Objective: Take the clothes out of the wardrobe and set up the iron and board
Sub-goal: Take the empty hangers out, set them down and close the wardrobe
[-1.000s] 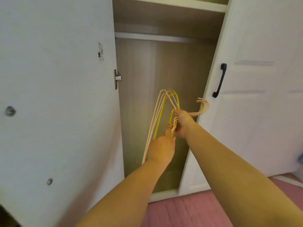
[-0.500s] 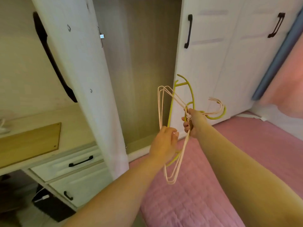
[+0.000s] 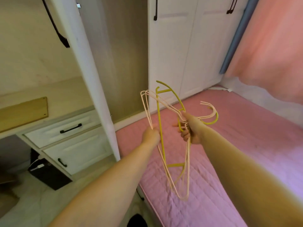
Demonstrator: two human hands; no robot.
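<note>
I hold a bundle of empty hangers (image 3: 165, 115) over the pink bed: several thin cream ones and one yellow-green one. My right hand (image 3: 191, 130) grips the bundle near the hooks, which curl out to the right. My left hand (image 3: 151, 135) grips the hangers' left side, fingers curled round the cream wires. No clothes hang on them. The wardrobe (image 3: 124, 63) stands open behind, its wood-lined compartment bare in the part I see. Neither an iron nor a board is in view.
The open white wardrobe door (image 3: 85, 76) juts toward me at left. Behind it a desk with white drawers (image 3: 70, 140), a dark box (image 3: 49, 174) on the floor. The pink quilted bed (image 3: 237, 145) fills the right; pink curtain (image 3: 270, 46) at far right.
My view has swung down and left from the wardrobe interior to the bed and desk. Both hands carried the hangers out of the wardrobe and lowered them over the bed.
</note>
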